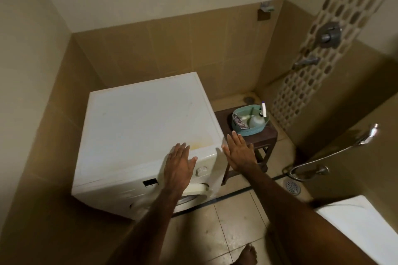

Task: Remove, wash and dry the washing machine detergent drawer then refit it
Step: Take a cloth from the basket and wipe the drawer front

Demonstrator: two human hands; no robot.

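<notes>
Both hands, left (179, 163) and right (239, 153), hover flat, fingers straight, holding nothing above the washing machine (146, 127), whose detergent drawer cannot be made out on the front panel; locate its front first, then draw it out level.

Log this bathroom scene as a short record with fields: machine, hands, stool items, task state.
machine: white front-loading washing machine, beside the stool
left hand: open, flat above the machine's front edge
right hand: open, empty, past the machine's right corner
stool: dark brown wooden stool bearing a teal plastic basket with a white bottle
task state: drawer not yet out
</notes>
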